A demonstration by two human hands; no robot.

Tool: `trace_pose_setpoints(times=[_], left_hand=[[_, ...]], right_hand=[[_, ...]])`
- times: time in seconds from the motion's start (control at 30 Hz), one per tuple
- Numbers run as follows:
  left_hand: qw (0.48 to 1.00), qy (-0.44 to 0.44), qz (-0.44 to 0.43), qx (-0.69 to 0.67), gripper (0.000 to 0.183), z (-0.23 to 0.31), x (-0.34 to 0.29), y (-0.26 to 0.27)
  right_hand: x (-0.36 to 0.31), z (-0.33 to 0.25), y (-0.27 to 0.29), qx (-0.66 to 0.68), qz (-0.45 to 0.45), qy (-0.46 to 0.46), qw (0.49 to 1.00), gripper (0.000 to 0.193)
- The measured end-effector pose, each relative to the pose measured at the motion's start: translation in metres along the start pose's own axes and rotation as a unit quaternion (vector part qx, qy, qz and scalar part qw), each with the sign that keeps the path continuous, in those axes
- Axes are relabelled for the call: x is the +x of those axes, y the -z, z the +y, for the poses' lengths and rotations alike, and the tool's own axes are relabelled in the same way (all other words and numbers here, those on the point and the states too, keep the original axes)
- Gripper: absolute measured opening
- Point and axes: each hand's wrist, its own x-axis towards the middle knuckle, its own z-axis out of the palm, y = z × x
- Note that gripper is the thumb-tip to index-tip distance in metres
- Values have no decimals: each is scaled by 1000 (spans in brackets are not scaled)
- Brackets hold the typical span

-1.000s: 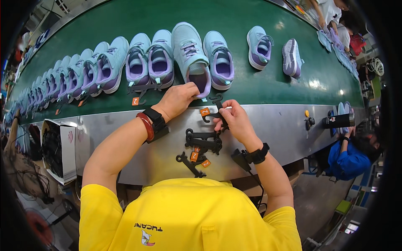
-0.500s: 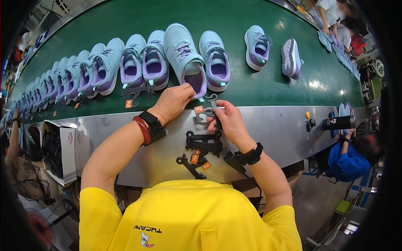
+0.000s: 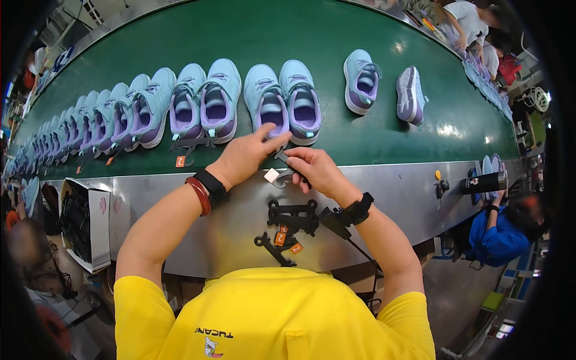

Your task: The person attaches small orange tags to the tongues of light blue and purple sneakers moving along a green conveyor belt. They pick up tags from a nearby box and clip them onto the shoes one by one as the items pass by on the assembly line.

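The right hand (image 3: 319,171) pinches a black hanger (image 3: 281,156) near a shoe (image 3: 260,87) on the green table (image 3: 300,36); a loose pinch could drop it. The left hand (image 3: 243,157), digits apart, perhaps touches the shoe; a nudge could skew it.

Location type: footwear workshop, production-line layout. Indicators: a long green work surface (image 3: 360,27), with a metal border (image 3: 390,198) along its near edge, carries matching blue-and-purple shoes (image 3: 159,87) in a row extending toward its left end. Black hangers (image 3: 291,210) with orange tags lie on the border. An open carton (image 3: 99,222) sits at the near edge, left side. Co-workers in blue (image 3: 495,237) and white (image 3: 467,23) occupy stations at the near right corner and far right edge.
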Motion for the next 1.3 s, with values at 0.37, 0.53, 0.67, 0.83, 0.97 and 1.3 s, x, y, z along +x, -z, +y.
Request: trace_pose_setpoints(times=[0.37,0.53,0.67,0.83,0.97,1.3], left_hand=[[992,107,-65,8,32,16,6,11],[983,169,-50,-49,26,16,9,2],[983,171,-48,-47,25,16,11,4],[982,176,-54,-33,26,19,12,5],[981,189,-47,-26,26,17,11,-2],[984,113,118,-72,26,13,17,5]], right_hand=[[37,-3,71,-449,80,339,823,35],[45,-9,77,-546,86,387,738,21],[31,-25,78,-592,100,409,687,24],[28,-33,70,-629,105,413,650,23],[34,-31,57,-706,83,396,581,19],[61,-16,63,-468,150,408,769,33]])
